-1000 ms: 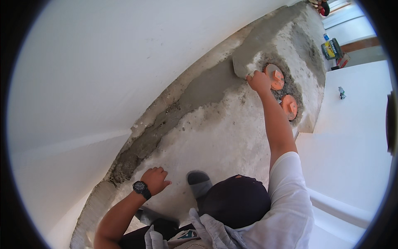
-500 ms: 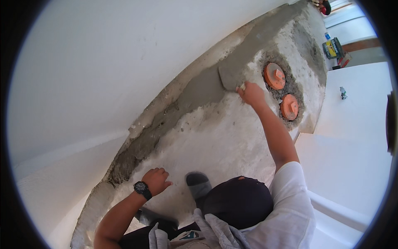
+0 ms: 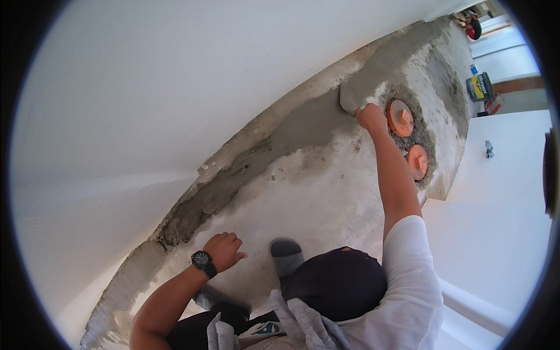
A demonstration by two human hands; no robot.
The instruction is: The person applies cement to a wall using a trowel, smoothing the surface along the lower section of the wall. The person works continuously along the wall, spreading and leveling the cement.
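My right hand [image 3: 371, 116] grips a flat steel trowel [image 3: 348, 98] on the strip of wet grey cement [image 3: 312, 125] along the wall's base. Just right of that hand, two round orange caps with square raised tops, one farther [image 3: 399, 121] and one nearer [image 3: 419, 164], sit in rough mortar. My left hand [image 3: 223, 252], a black watch at its wrist, is low in the picture over pale concrete, holding nothing, its fingers loosely bent and apart, thumb out.
A white wall [image 3: 146, 87] borders the strip; a white ledge [image 3: 484, 221] lies right. A bucket [image 3: 479, 87], a blue can [image 3: 473, 69] and a crumpled scrap [image 3: 489, 149] are at the right. A person [image 3: 473, 28] is at the far end. My dark knee and sandalled foot are below.
The trowel and my right hand moved down-left along the cement, then back up-right to about where they began. The view has shifted slightly. My left hand stays low, still empty.
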